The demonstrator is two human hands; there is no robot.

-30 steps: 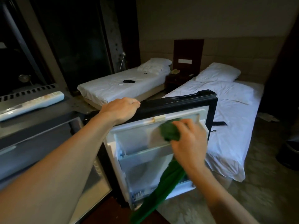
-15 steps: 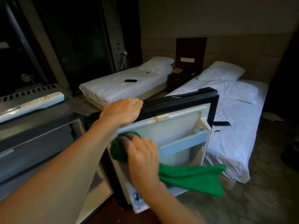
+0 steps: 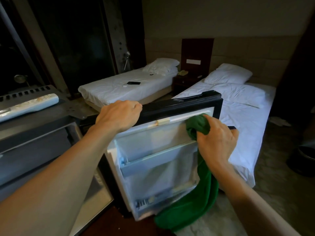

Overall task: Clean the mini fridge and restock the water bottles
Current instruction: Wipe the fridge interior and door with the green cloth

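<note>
The mini fridge door [image 3: 153, 143] stands swung open, its white inner side with two shelves facing me. My left hand [image 3: 119, 114] grips the door's black top edge. My right hand [image 3: 216, 142] holds a bunched green cloth [image 3: 197, 125] against the upper right corner of the inner panel. The rest of the cloth hangs down along the door's right side to the floor. No water bottles are in view. The fridge cavity lies at the lower left, mostly hidden by my left arm.
A dark counter [image 3: 42, 120] with a white remote control [image 3: 29, 106] lies left. Two white beds [image 3: 119, 87] [image 3: 242, 116] stand behind the door, with a nightstand [image 3: 185, 79] between them. A phone [image 3: 133, 83] lies on the far bed. A dark bin [image 3: 305, 159] sits at right.
My right hand swept the green cloth from the inner panel's upper left corner across to its upper right. The cloth's tail now hangs down. My left hand kept its grip.
</note>
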